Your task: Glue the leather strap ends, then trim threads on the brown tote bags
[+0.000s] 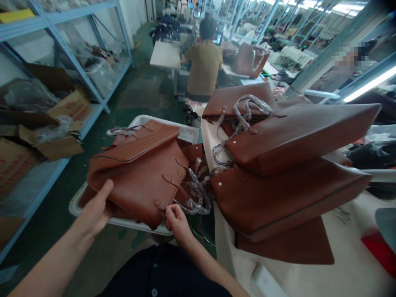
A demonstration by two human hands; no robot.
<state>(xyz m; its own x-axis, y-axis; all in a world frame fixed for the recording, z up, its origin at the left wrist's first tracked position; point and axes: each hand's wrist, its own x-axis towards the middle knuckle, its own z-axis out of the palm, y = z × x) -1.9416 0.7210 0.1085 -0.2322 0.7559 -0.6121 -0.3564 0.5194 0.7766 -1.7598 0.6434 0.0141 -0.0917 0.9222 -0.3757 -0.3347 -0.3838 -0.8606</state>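
A brown leather handbag (139,181) lies on its side over a white plastic bin (154,228). My left hand (100,210) grips the bag's near left edge, thumb on top and fingers hidden beneath. With pinched fingers, my right hand (178,222) holds the bag at its near right corner, close to a round leather tab. Thin leather straps and handles wrapped in clear plastic (196,194) hang out by the bag's opening. More brown bags sit under it in the bin.
Several brown handbags (287,198) are piled on a pale table (227,239) at my right. Blue shelving (107,93) with cardboard boxes (66,109) stands on the left. Beyond the bin, a person (203,66) sits at a workstation, back turned, near another brown bag (247,60).
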